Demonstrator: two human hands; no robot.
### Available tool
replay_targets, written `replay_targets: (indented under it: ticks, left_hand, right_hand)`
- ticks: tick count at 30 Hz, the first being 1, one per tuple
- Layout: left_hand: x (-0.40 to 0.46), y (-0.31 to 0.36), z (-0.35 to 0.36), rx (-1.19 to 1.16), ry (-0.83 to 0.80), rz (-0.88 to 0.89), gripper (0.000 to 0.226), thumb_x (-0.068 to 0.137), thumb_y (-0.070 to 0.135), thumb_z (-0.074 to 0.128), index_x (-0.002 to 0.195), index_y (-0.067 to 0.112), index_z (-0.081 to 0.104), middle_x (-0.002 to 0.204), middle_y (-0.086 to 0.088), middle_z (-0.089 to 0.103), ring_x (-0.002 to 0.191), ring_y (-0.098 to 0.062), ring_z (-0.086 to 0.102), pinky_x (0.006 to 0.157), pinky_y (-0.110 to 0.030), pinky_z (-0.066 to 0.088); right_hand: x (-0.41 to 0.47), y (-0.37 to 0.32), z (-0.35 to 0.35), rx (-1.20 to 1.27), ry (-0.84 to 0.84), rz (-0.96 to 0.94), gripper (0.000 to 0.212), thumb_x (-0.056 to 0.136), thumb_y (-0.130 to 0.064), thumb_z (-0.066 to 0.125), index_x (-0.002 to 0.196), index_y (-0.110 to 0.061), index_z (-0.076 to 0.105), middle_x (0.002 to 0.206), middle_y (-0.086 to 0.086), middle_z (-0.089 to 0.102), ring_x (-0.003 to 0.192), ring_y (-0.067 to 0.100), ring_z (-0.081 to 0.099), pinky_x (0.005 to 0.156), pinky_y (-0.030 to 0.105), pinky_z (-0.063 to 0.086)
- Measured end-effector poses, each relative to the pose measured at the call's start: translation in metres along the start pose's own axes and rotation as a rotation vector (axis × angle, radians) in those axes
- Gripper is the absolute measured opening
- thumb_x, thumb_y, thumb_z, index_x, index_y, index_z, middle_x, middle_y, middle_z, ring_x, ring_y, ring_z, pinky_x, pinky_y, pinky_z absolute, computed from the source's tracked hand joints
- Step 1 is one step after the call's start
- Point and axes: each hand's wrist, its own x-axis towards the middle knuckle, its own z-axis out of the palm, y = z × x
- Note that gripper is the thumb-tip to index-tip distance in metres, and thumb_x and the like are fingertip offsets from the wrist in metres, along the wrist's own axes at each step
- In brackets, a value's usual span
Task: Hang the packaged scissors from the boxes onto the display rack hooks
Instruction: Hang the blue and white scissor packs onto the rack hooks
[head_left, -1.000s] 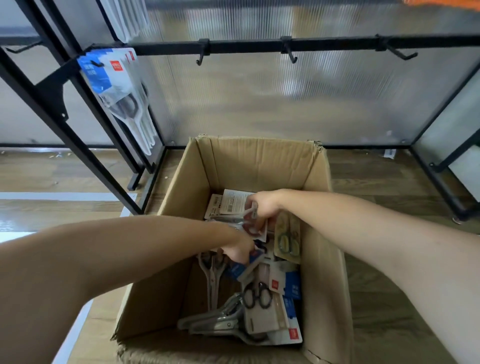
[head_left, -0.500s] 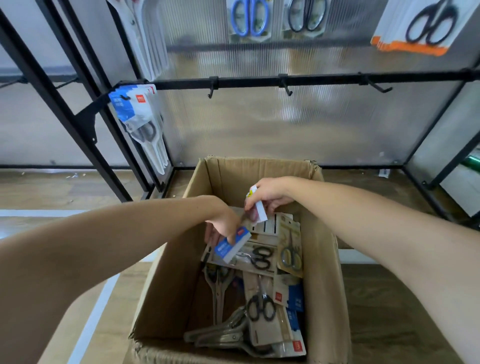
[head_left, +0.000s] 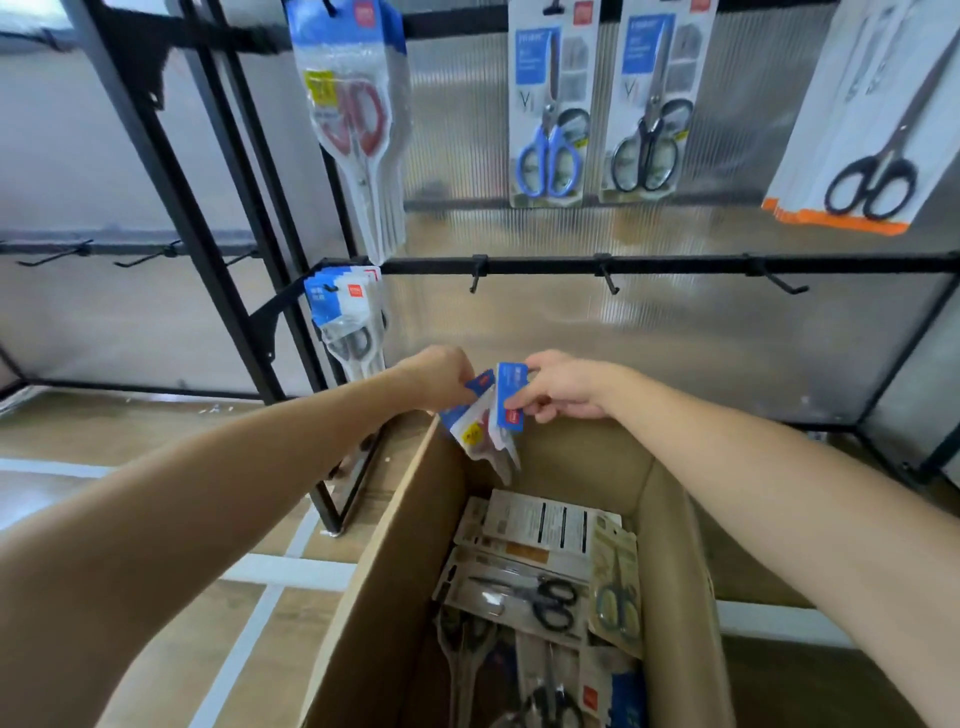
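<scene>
Above the far rim of the cardboard box (head_left: 395, 561), both hands hold blue-topped scissors packs. My left hand (head_left: 439, 376) grips one pack (head_left: 475, 431) by its top, and it hangs tilted. My right hand (head_left: 563, 387) pinches a second pack (head_left: 510, 396) at its blue header card. Several more packaged scissors (head_left: 535, 597) lie in the box. On the black rail (head_left: 675, 265) behind the hands, three hooks stand bare: the left hook (head_left: 475, 278), the middle hook (head_left: 609, 278) and the right hook (head_left: 782, 283).
Hung packs fill the upper rail: red-handled scissors (head_left: 358, 119), blue-handled scissors (head_left: 550, 104), black scissors (head_left: 652, 98) and a white-and-orange stack (head_left: 862, 135). A small bunch of packs (head_left: 345, 317) hangs at the lower rail's left end. Black frame posts (head_left: 171, 192) slant at left.
Both hands have risen out of the box with the packs, up to its far rim. The view has tilted up, showing the upper rail of hung scissors.
</scene>
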Motion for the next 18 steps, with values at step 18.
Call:
replay_targets:
  ticks: [18]
  left_hand:
    - [-0.019,-0.050,-0.086,-0.343,0.603,-0.044,0.020,0.097,0.025,0.060,0.092,0.009,0.070,0.076,-0.007,0.060,0.070,-0.022,0.054,0.056,-0.029,0.038]
  right_hand:
    - [-0.002,-0.125,0.029,-0.956,0.568,-0.413,0.012,0.101,-0.025,0.052,0.103,-0.029,0.063,0.091,0.008,0.061,0.071,0.023,0.054,0.064,0.031,0.041]
